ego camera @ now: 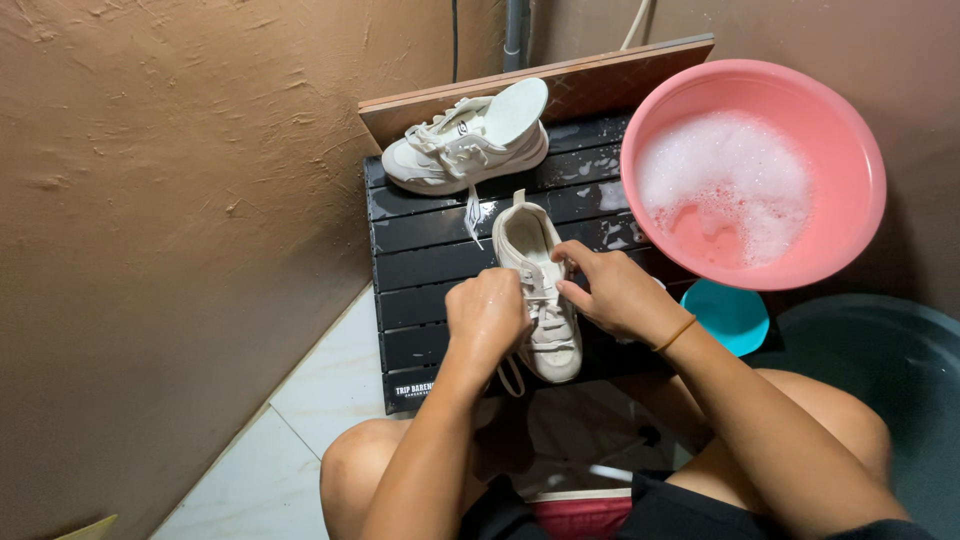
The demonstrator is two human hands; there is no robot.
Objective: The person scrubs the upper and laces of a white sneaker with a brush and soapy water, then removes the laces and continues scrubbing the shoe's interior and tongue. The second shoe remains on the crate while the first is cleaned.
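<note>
A white sneaker (533,250) lies upright on a wet black slatted table (430,260), heel away from me. My left hand (487,318) grips the laces on the shoe's left side, fingers closed. From the right, my right hand (612,290) pinches the laces near the tongue. A second white sneaker (470,145) lies on its side at the table's far end, with a white insole propped in it.
A pink basin (850,150) of soapy water sits on the table's right end. A small turquoise bowl (735,315) is below it, beside a large dark tub (890,370). A brown wall runs along the left; white floor tiles (300,420) lie beneath my knees.
</note>
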